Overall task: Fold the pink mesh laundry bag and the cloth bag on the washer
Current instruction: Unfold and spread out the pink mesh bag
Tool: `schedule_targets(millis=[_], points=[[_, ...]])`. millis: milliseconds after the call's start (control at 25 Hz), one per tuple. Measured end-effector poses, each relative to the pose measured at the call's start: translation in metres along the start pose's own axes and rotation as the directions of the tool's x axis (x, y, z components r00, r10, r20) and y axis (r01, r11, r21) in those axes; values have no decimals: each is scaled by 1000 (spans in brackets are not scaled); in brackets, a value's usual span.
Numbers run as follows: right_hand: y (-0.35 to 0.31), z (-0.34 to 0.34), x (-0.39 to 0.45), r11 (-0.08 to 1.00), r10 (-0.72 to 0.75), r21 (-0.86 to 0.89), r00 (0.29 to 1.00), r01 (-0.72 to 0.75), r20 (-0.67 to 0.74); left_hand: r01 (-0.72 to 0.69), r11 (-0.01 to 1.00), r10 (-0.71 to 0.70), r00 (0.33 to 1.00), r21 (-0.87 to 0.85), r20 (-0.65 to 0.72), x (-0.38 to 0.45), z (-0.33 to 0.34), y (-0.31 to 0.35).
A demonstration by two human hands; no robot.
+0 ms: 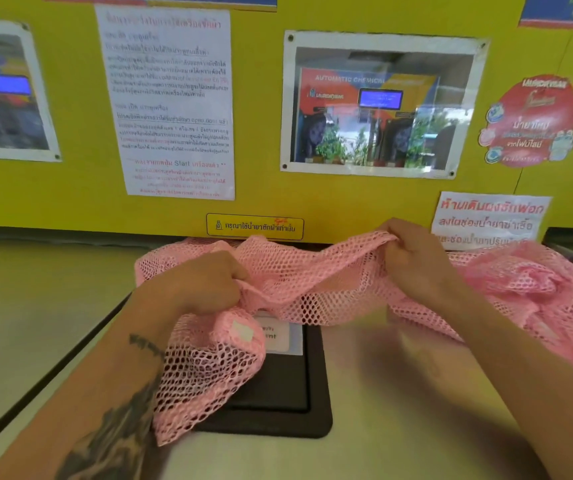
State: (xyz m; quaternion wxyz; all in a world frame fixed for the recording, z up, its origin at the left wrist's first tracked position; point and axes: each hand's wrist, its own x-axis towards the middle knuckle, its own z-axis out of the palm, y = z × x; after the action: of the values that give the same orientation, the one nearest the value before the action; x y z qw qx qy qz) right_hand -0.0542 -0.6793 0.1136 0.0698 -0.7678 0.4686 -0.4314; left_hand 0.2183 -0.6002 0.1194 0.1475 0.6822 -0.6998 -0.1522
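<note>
While both hands pinch the mesh bag (312, 282), left hand (205, 282) grips a bunched edge low, right hand (413, 258) holds a fold higher w/ curled fingers. Bag sags between them over the washer (399, 393) top, partly covering a black lid (278, 386). Looks light, limp, snag-prone; best held at hems/corners. Bag seems empty. Cloth bag not seen.
</note>
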Motion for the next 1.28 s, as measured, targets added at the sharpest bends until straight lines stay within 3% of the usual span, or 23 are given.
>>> schedule_targets(millis=[120, 160, 200, 240, 280, 320, 360, 400, 440, 480, 560, 600, 640, 720, 760, 840, 920, 1000, 1080, 1200, 1280], points=[[-3, -6, 0, 998, -49, -42, 998, 47, -47, 70, 997, -69, 997, 43, -25, -1, -8, -11], [-6, -10, 0, 999, -38, 8, 999, 38, 6, 93, 995, -92, 995, 43, -24, -2, -10, -15], [-7, -15, -1, 994, -17, 108, 988, 0, 156, 94, 995, -93, 996, 19, -15, -2, -11, -19], [-8, -20, -3, 970, -19, 229, 915, -81, 402, 68, 997, -68, 998, -40, -11, -4, -12, -20], [-11, -24, -5, 922, -66, 328, 753, -205, 655, 20, 987, -22, 1000, -161, -7, -6, -14, -19], [-13, -27, -9, 865, -157, 389, 566, -316, 809, -42, 941, 36, 999, -335, -26, -7, -16, -15], [-12, -30, -10, 808, -253, 427, 416, -406, 874, -118, 862, 93, 993, -494, -75, -8, -17, -10], [-10, -32, -9, 758, -309, 449, 344, -474, 886, -192, 780, 123, 980, -595, -155, -6, -16, -3], [-10, -32, -7, 722, -308, 460, 356, -516, 882, -248, 745, 101, 960, -619, -263, -2, -13, 3], [-10, -28, -6, 725, -235, 465, 452, -509, 861, -266, 797, 48, 923, -542, -382, 6, -6, 7], [-10, -12, -10, 885, 18, 337, 746, -322, 665, -120, 982, 23, 845, -148, -535, 20, 7, 9], [-13, -1, -14, 958, 79, 193, 843, -212, 532, -50, 999, 52, 883, 16, -466, 26, 16, 7], [-15, 12, -18, 988, 75, 85, 888, -127, 454, 0, 994, 39, 941, 113, -336, 29, 23, 3], [-28, 33, -28, 1000, 8, 20, 896, -19, 443, 58, 990, -44, 993, 127, -111, 28, 28, -2], [-34, 39, -33, 998, -60, 0, 888, 67, 456, 55, 996, -49, 995, 65, -85, 27, 29, -4], [-46, 44, -39, 951, -260, -14, 826, 308, 501, 27, 999, -30, 987, -20, -158, 24, 27, -5], [-51, 43, -43, 914, -359, 60, 729, 402, 583, 39, 999, -43, 972, -24, -229, 21, 22, -2], [-51, 28, -39, 967, -253, 155, 695, 202, 673, 12, 989, -46, 975, -151, -219, 19, 19, -2], [-43, 15, -31, 976, -126, 214, 715, -33, 688, -19, 977, -7, 993, -212, -120, 16, 20, 1], [-21, 16, -21, 992, -33, 124, 889, -27, 456, -78, 997, 76, 993, -18, -93, 17, 27, 10], [-12, 21, -20, 999, -23, 54, 939, 5, 342, -141, 988, 132, 983, -61, -127, 17, 29, 13]])
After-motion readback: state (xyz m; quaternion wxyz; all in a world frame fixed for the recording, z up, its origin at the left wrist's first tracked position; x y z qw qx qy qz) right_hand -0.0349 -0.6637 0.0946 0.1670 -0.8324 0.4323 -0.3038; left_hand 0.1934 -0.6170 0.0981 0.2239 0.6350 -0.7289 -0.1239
